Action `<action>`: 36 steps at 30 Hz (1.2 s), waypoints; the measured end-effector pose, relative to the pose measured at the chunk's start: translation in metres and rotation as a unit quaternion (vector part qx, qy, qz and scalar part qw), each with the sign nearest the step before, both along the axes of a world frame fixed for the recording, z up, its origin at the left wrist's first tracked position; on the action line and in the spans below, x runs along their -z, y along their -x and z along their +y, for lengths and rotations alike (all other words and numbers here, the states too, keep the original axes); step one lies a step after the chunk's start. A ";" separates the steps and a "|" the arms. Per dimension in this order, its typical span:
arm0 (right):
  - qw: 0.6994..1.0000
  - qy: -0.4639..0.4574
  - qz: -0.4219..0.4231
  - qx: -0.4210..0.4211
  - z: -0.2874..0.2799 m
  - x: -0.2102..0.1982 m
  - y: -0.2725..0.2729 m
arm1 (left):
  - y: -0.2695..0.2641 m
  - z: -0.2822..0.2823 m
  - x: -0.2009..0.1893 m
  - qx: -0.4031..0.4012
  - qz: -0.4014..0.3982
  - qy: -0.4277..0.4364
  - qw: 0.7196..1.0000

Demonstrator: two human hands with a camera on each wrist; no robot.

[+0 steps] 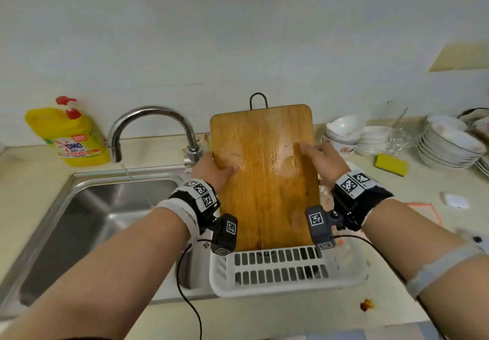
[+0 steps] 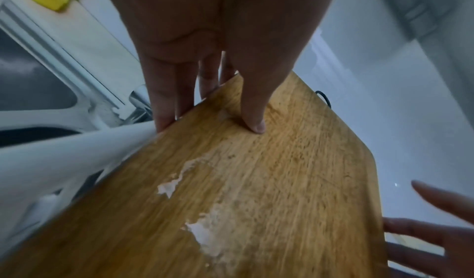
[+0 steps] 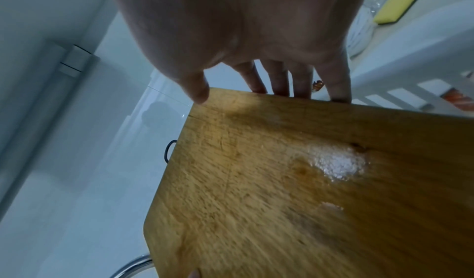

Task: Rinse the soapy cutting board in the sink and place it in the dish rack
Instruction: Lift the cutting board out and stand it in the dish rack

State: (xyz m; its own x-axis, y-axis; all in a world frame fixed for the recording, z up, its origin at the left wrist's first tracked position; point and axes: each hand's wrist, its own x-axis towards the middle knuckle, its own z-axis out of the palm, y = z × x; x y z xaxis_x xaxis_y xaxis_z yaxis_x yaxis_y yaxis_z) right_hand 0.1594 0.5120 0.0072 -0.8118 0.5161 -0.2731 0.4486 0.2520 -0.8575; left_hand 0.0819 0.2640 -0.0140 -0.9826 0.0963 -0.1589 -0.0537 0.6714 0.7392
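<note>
A: Where's the cutting board (image 1: 264, 175) sitting?

B: Upright at the centre of the head view, lower edge down inside the white dish rack (image 1: 280, 271) at 6 o'clock, wire hanging loop (image 1: 258, 100) at 12. Wet sheen and small patches of foam show on its face.

A: And the hands?

B: The left hand (image 1: 214, 169) holds the board's 9 o'clock edge: thumb laid flat on the front, fingers (image 2: 164, 100) close together behind the edge. The right hand (image 1: 324, 163) holds the 3 o'clock edge, thumb on the front, fingers (image 3: 279, 79) side by side behind.

A: What crowds the edges?

B: At 9 o'clock the faucet (image 1: 148, 128) base stands just beside the left hand, a thin stream of water falling into the sink (image 1: 87, 207). The yellow detergent bottle (image 1: 71, 136) is well apart, at 10. At 3 o'clock the stacked bowls (image 1: 352, 138) are near the right hand, the yellow sponge (image 1: 391, 164) past them, plates (image 1: 449, 144) farther on.

A: Open room?

B: Bare wall above the loop at 12; bare counter (image 1: 277, 316) in front of the rack at 6.
</note>
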 end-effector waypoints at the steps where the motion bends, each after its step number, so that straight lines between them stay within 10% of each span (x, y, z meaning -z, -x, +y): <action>1: 1.000 0.023 -0.006 0.003 0.001 0.005 0.002 | -0.001 0.001 0.004 -0.007 -0.004 -0.003 1.000; 17: 0.981 0.169 -0.076 0.060 0.010 0.054 0.024 | 0.016 0.029 0.019 0.002 -0.201 -0.268 0.942; 36: 0.974 0.200 -0.078 0.073 0.020 0.086 0.033 | 0.018 0.034 0.027 -0.026 -0.249 -0.242 0.937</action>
